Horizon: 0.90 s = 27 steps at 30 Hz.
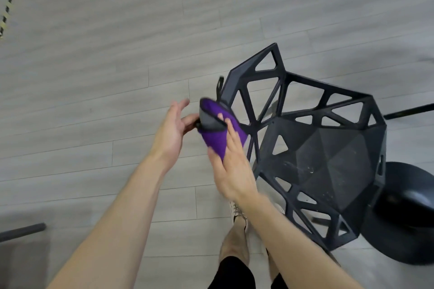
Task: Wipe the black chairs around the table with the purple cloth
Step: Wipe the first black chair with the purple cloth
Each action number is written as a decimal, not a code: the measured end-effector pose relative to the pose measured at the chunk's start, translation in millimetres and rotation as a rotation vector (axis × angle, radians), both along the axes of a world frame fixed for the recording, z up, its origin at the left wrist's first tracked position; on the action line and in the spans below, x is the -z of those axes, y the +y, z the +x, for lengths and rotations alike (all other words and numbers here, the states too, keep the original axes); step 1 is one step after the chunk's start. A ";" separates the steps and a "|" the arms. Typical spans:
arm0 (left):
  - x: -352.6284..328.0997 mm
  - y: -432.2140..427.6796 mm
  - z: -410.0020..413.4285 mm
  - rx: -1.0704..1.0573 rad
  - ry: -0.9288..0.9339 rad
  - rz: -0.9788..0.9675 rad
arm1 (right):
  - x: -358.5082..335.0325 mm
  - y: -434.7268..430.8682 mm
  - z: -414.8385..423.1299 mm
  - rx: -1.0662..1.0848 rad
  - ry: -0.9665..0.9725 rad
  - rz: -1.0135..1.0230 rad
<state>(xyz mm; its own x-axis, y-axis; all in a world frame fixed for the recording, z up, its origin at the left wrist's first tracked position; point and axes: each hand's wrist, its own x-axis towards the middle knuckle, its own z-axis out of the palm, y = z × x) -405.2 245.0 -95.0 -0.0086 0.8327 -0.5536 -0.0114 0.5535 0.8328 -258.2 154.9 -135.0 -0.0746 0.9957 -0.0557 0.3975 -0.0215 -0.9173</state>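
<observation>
Both bare forearms reached away from the camera, and below them stood the person's legs and a pale laced shoe (237, 214) on the grey plank floor (105, 65). At the right hand (231, 169) the straight fingers (229, 129) lay over the purple cloth (216, 141) with the thumb beneath it, so the cloth was pinched between them; its folded top showed a grey face with a dark edge. Beyond and to the right of that hand, the cloth rested against the left rim of the black chair (328, 159), a faceted shell with triangular cut-outs, whose seat lay just right of the wrist. Further right of the chair sat a round black base (404, 218). Just left of the cloth was the left hand (172, 129), palm up with its fingers spread and loose, gripping nothing; whether its fingertips touched the cloth's grey fold could not be told. Far beyond the left hand, yellow-and-black tape (9, 0) ran along the floor.
</observation>
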 end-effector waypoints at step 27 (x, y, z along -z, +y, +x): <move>-8.2 -16.8 19.9 0.202 0.301 0.071 | 24.4 -9.6 -0.7 0.139 0.231 -0.182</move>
<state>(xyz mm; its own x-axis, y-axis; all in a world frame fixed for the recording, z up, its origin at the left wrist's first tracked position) -385.2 228.3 -86.8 0.0065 0.8706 -0.4920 0.3436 0.4601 0.8187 -258.9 145.3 -159.4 0.0302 0.9724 -0.2312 0.1607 -0.2330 -0.9591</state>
